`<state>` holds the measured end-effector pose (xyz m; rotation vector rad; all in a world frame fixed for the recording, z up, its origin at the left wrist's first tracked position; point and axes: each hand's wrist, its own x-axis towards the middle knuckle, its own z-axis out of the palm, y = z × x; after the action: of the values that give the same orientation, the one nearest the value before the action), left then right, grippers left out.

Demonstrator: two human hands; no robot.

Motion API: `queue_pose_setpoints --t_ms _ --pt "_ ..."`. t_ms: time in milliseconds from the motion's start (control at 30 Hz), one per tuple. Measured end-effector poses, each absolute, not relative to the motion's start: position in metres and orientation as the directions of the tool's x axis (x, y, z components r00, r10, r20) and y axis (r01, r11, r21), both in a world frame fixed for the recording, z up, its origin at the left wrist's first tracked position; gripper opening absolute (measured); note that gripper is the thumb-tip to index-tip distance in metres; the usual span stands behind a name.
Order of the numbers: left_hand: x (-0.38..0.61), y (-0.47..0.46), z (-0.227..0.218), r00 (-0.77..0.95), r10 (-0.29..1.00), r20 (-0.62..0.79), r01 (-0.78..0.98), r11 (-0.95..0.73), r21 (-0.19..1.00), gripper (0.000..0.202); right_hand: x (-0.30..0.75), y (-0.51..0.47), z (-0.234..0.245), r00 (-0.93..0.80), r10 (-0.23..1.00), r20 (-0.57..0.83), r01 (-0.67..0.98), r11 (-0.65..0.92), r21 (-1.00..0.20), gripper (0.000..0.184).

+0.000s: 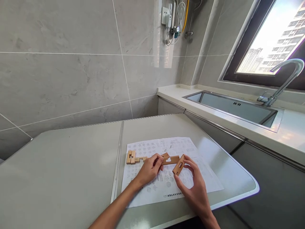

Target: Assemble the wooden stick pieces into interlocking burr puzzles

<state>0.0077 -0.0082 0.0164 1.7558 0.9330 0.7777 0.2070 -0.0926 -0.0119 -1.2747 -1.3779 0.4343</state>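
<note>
My right hand (194, 183) grips a wooden puzzle block (178, 165) between thumb and fingers; the block has a slot and a dark mark on its end. My left hand (150, 168) is closed on a notched wooden puzzle piece (165, 156), partly covered by the fingers. Behind the hands, a longer wooden piece (175, 159) lies on the printed sheet (152, 198). To the left are some wooden blocks placed together (131, 157) and a thin notched piece (140, 159) reaching toward my left hand. Diagrams and text cover the sheet.
The sheet lies on a pale folding table (71, 171) with a seam left of the paper. A counter with a sink (228, 106) and a tap (286, 81) stands at the right, below a window. A tiled wall (71, 79) rises behind the table.
</note>
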Motion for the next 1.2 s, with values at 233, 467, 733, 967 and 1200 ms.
queue_pose_setpoints --t_ms 233,467,733,967,1200 --pt "0.003 -0.003 0.018 0.643 0.752 -0.144 0.080 0.121 0.989 0.050 0.209 -0.095 -0.019 0.196 0.830 0.522 0.335 0.443 -0.831 0.051" --pt "-0.012 0.006 0.023 0.729 0.634 -0.258 0.083 0.292 0.953 0.054 0.211 -0.097 -0.018 0.117 0.871 0.477 0.165 0.457 -0.874 0.053" --pt "-0.032 0.015 0.037 0.745 0.593 -0.305 0.145 0.302 0.942 0.052 0.215 -0.096 -0.019 -0.018 0.910 0.415 0.179 0.412 -0.894 0.055" --pt "-0.036 0.016 0.041 0.736 0.606 -0.301 0.174 0.260 0.950 0.056 0.219 -0.094 -0.023 -0.095 0.903 0.419 0.217 0.430 -0.876 0.058" --pt "-0.032 0.014 0.044 0.718 0.634 -0.288 0.186 0.224 0.957 0.059 0.218 -0.092 -0.026 -0.075 0.890 0.450 0.251 0.454 -0.855 0.058"
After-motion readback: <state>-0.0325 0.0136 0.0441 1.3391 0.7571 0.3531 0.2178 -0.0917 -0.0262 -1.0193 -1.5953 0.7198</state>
